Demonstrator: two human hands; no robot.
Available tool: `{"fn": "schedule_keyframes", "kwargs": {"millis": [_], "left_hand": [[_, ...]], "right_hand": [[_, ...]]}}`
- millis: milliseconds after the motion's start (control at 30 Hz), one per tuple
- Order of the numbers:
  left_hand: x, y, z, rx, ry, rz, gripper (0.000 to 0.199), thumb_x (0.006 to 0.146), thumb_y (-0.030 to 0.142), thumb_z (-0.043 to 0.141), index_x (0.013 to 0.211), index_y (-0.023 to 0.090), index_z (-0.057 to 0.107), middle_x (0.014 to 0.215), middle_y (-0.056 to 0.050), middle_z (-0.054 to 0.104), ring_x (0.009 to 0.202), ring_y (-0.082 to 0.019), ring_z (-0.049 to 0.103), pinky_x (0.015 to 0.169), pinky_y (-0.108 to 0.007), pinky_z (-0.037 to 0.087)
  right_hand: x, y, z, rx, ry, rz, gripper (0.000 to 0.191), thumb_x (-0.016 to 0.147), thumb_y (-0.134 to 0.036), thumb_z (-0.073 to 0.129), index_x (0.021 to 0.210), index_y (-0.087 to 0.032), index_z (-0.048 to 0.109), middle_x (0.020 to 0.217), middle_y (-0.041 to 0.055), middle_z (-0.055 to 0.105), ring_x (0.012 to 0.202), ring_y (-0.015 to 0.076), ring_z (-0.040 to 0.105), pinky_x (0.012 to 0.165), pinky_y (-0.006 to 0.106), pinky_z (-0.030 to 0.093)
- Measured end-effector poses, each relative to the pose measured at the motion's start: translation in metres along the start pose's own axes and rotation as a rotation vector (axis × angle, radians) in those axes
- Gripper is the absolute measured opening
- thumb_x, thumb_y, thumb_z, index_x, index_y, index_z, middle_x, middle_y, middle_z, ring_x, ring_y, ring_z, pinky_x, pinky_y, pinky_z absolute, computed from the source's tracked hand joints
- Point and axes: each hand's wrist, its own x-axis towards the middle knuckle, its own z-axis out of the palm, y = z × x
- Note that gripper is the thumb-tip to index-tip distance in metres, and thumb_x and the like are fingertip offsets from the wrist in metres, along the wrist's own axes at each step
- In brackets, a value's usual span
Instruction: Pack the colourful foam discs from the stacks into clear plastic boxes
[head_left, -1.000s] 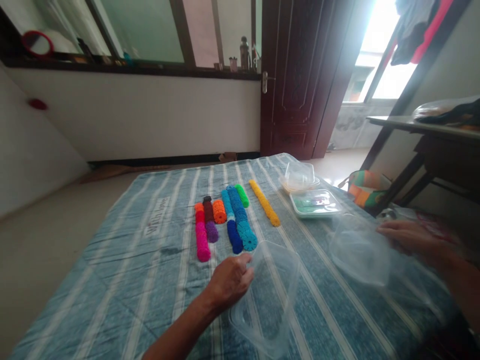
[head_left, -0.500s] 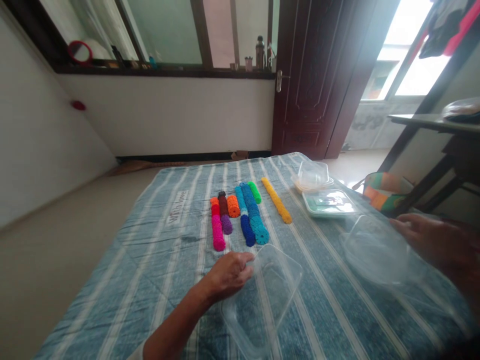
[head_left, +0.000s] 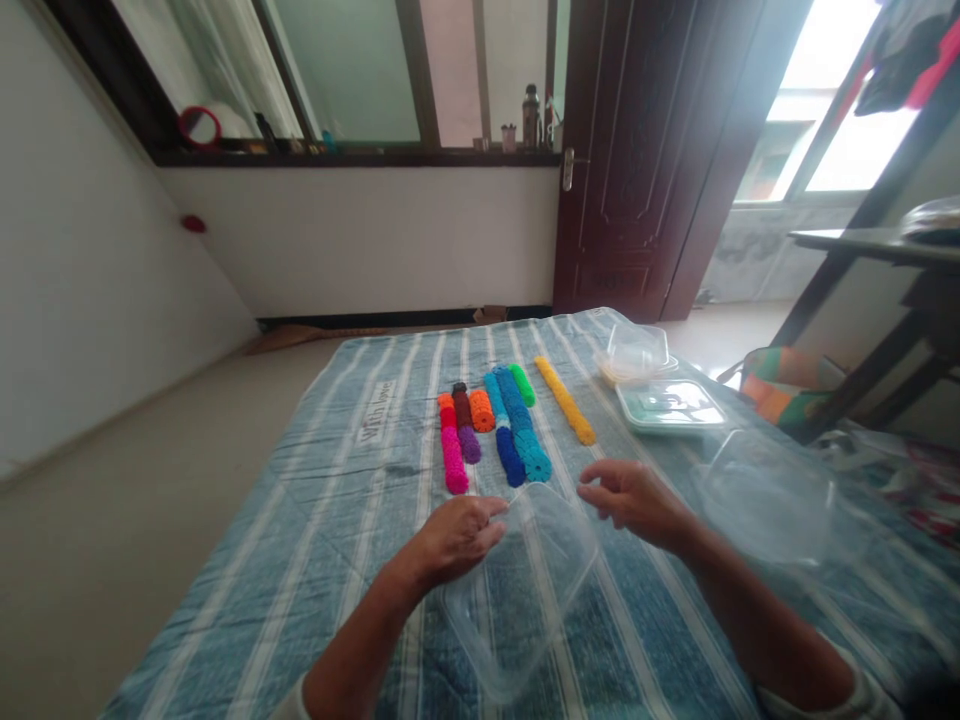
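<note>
My left hand (head_left: 461, 535) pinches the rim of a clear, rectangular plastic container (head_left: 506, 665) on the cloth in front of me. To its right, my right hand (head_left: 634, 503) hovers by the container's far corner; its fingers are apart and hold nothing. Beyond both hands lie rows of stacked, notched plastic discs: a red and pink row (head_left: 454, 455), a brown and purple row (head_left: 465, 415), a short orange stack (head_left: 482, 410), a light and dark blue row (head_left: 507, 440), a thicker blue row (head_left: 525, 430), a green row (head_left: 522, 385) and a separate yellow row (head_left: 564, 400).
A second clear plastic piece (head_left: 772, 500) lies at the right. Behind it are a lidded container (head_left: 667, 408) with pale green contents and a stacked clear container (head_left: 637, 350). Striped blue cloth (head_left: 300, 520) covers the surface. A dark door (head_left: 630, 200) stands behind.
My right hand has moved left from the clear plastic piece at the right to the container's far corner. My left hand keeps its grip on the rim. The view has shifted slightly.
</note>
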Motion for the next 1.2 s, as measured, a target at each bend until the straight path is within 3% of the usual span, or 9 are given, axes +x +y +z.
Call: {"fn": "schedule_keyframes", "kwargs": {"millis": [100, 233, 433, 567, 900, 1000, 1100, 1200], "left_hand": [[0.000, -0.005, -0.001, -0.019, -0.021, 0.021, 0.022, 0.085, 0.024, 0.047, 0.084, 0.021, 0.069, 0.080, -0.003, 0.071, 0.077, -0.018, 0.065, 0.070, -0.024, 0.043], [-0.001, -0.010, 0.000, -0.033, 0.015, -0.004, 0.021, 0.084, 0.024, 0.047, 0.082, 0.019, 0.067, 0.069, -0.001, 0.065, 0.067, -0.016, 0.061, 0.064, -0.023, 0.040], [-0.009, -0.015, -0.001, -0.046, 0.069, -0.046, 0.025, 0.083, 0.028, 0.049, 0.097, 0.017, 0.066, 0.062, 0.002, 0.056, 0.061, -0.015, 0.056, 0.061, -0.024, 0.038], [-0.016, -0.021, -0.004, -0.030, 0.075, -0.056, 0.020, 0.082, 0.028, 0.049, 0.089, 0.017, 0.065, 0.063, 0.002, 0.055, 0.062, -0.015, 0.055, 0.062, -0.024, 0.038], [-0.013, -0.025, -0.002, -0.046, 0.087, 0.020, 0.020, 0.085, 0.025, 0.046, 0.070, 0.020, 0.057, 0.070, 0.000, 0.059, 0.071, -0.015, 0.057, 0.068, -0.024, 0.039], [-0.011, -0.024, -0.002, -0.059, 0.104, 0.057, 0.021, 0.086, 0.024, 0.045, 0.068, 0.020, 0.055, 0.068, 0.001, 0.056, 0.069, -0.014, 0.056, 0.068, -0.024, 0.038], [-0.010, -0.026, -0.004, -0.066, 0.114, 0.081, 0.020, 0.085, 0.023, 0.046, 0.067, 0.019, 0.053, 0.067, 0.001, 0.055, 0.067, -0.013, 0.055, 0.066, -0.024, 0.038], [-0.007, -0.027, -0.007, -0.063, 0.142, 0.070, 0.017, 0.084, 0.026, 0.049, 0.071, 0.019, 0.056, 0.070, 0.000, 0.056, 0.068, -0.014, 0.055, 0.065, -0.024, 0.038]], "right_hand": [[0.006, -0.002, 0.019, 0.181, -0.119, 0.052, 0.035, 0.078, -0.041, 0.059, 0.100, -0.014, 0.064, 0.052, -0.0048, 0.057, 0.041, 0.0090, 0.048, 0.041, 0.020, 0.035], [0.006, 0.001, 0.032, 0.216, -0.190, 0.073, 0.034, 0.076, -0.035, 0.059, 0.103, -0.014, 0.061, 0.047, -0.0068, 0.056, 0.037, 0.0082, 0.047, 0.037, 0.018, 0.033], [-0.002, 0.000, 0.037, 0.207, -0.218, 0.122, 0.049, 0.077, -0.029, 0.056, 0.123, -0.012, 0.053, 0.048, -0.0067, 0.059, 0.036, 0.0088, 0.048, 0.034, 0.016, 0.030], [-0.007, 0.000, 0.039, 0.242, -0.216, 0.145, 0.060, 0.078, -0.029, 0.055, 0.134, -0.009, 0.045, 0.049, -0.0062, 0.060, 0.036, 0.0091, 0.050, 0.034, 0.016, 0.030], [0.003, 0.007, 0.032, 0.285, -0.231, 0.116, 0.052, 0.082, -0.046, 0.055, 0.120, -0.011, 0.058, 0.050, -0.0036, 0.061, 0.037, 0.0089, 0.050, 0.036, 0.017, 0.033], [0.021, 0.011, 0.026, 0.177, -0.107, 0.078, 0.041, 0.081, -0.042, 0.058, 0.109, -0.013, 0.064, 0.054, -0.0034, 0.059, 0.043, 0.0102, 0.053, 0.042, 0.020, 0.039], [0.042, 0.011, 0.024, -0.111, 0.019, -0.003, 0.037, 0.077, -0.036, 0.065, 0.108, -0.016, 0.066, 0.063, -0.0010, 0.062, 0.060, 0.0151, 0.060, 0.054, 0.024, 0.043], [0.058, 0.008, 0.027, -0.412, 0.008, -0.067, 0.044, 0.076, -0.036, 0.068, 0.117, -0.020, 0.063, 0.077, 0.0017, 0.068, 0.076, 0.0200, 0.064, 0.066, 0.028, 0.043]]}}
